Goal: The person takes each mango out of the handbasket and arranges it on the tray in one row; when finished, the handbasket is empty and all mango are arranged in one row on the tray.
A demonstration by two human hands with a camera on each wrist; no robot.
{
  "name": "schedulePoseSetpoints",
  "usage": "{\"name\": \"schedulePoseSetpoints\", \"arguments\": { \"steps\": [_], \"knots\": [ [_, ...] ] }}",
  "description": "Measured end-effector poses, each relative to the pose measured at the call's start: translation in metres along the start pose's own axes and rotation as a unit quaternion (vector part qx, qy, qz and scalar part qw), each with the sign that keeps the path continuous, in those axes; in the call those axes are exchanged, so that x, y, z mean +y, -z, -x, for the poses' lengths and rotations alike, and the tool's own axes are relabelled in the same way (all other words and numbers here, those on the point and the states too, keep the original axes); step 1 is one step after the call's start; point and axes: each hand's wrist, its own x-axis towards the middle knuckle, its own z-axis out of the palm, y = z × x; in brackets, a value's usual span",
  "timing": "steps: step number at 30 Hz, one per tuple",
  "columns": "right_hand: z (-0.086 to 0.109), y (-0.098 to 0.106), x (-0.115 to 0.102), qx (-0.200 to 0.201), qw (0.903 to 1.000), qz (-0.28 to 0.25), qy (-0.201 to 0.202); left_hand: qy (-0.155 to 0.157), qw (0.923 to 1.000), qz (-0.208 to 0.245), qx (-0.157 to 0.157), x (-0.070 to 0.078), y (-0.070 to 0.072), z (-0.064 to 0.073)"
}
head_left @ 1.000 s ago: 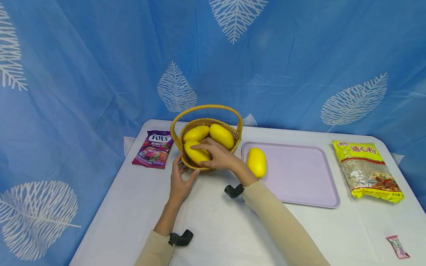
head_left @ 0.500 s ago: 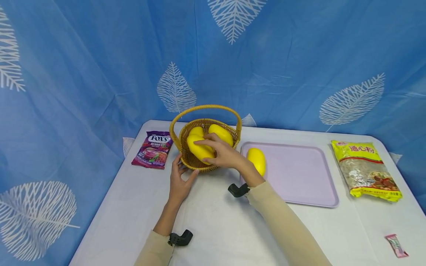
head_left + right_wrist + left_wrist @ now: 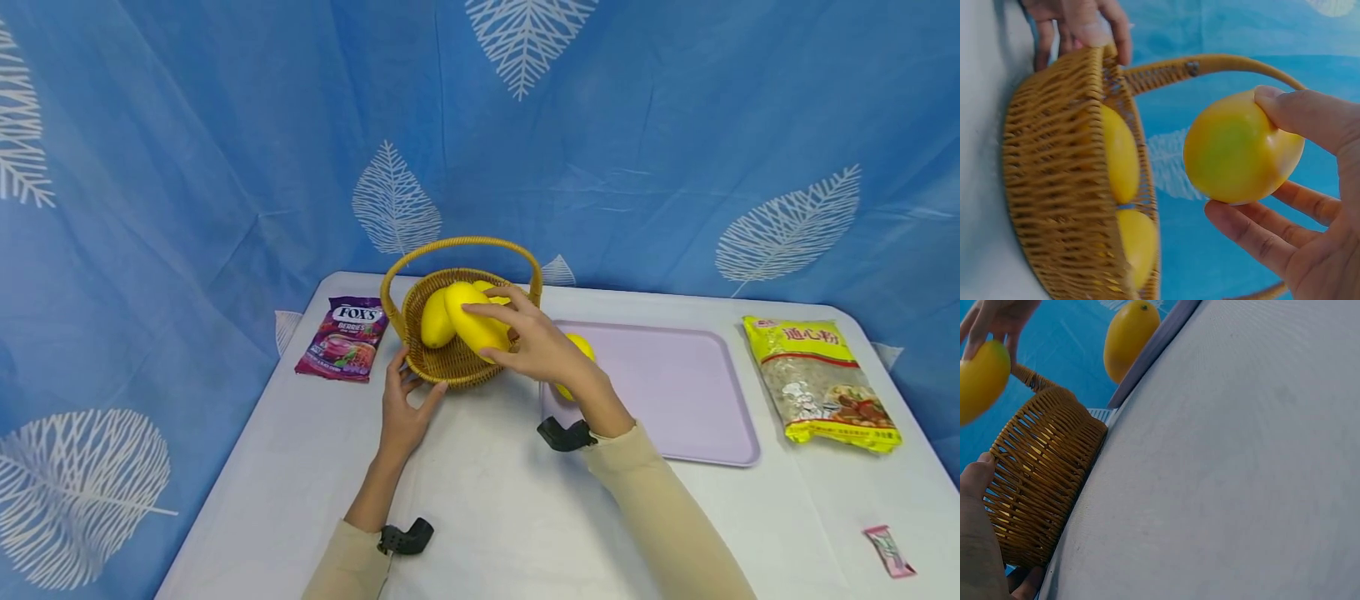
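Observation:
My right hand (image 3: 536,342) holds a yellow mango (image 3: 474,321) between thumb and fingers, above the wicker basket (image 3: 448,367). In the right wrist view this mango (image 3: 1238,153) shows a greenish end and hangs outside the basket's rim. Two other mangoes lie inside, one at the left (image 3: 437,321) and one farther back (image 3: 1138,244), partly hidden by my right hand in the head view. My left hand (image 3: 403,415) grips the basket's near left side, its thumb (image 3: 977,472) at the rim. A further mango (image 3: 582,343) sits on the lilac tray (image 3: 667,392), partly behind my right wrist.
A purple candy bag (image 3: 345,339) lies left of the basket. Right of the tray is a yellow pasta bag (image 3: 821,383), with a small pink wrapped packet (image 3: 890,552) nearer the front right. The basket's tall handle (image 3: 468,241) arches over its opening. A blue curtain hangs behind.
My right hand has lifted the mango from the basket's left front and carried it rightward. The left inner mango now lies more upright. My left hand stays on the basket.

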Motion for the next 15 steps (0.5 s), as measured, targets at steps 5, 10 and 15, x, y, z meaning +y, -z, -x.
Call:
{"name": "schedulePoseSetpoints", "arguments": {
  "steps": [5,10,15],
  "knots": [
    [0.012,0.016,-0.006,0.032,0.9994,0.01,0.005,-0.005,1.0,0.003,0.002,-0.002,0.0,0.0],
    [0.031,0.031,-0.009,0.072,0.9972,0.02,0.004,0.003,1.0,0.003,0.001,-0.002,0.0,0.001],
    [0.05,0.043,-0.008,0.097,0.9944,0.041,-0.01,0.006,1.0,-0.002,0.0,-0.001,0.0,0.001]
  ]
}}
